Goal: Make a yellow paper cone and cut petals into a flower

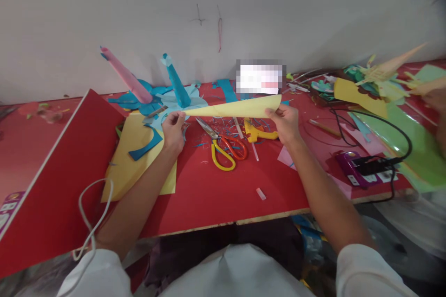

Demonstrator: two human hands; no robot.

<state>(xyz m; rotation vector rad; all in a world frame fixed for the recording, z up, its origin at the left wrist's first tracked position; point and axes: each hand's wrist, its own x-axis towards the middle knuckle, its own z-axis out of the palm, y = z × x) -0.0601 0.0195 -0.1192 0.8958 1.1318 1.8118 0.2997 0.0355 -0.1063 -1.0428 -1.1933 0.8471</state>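
Stretched between my hands is a pale yellow paper cone (237,107), held level above the table. My left hand (174,132) pinches its narrow tip. At the wide end, my right hand (286,123) grips the paper's edge between thumb and fingers. Below the cone lie scissors (223,146) with one red and one yellow handle, blades partly spread. Close to my right hand rests a yellow glue gun (259,133). Yellow paper sheets (139,171) and a curved blue paper strip (146,144) lie by my left forearm.
A pink paper cone (127,76) and a blue paper cone (178,86) stand at the back. A red divider board (69,167) rises at left. On the right are a purple power strip (358,169) with a black cable and green sheets (390,134). Another person's hand (437,102) shows at far right.
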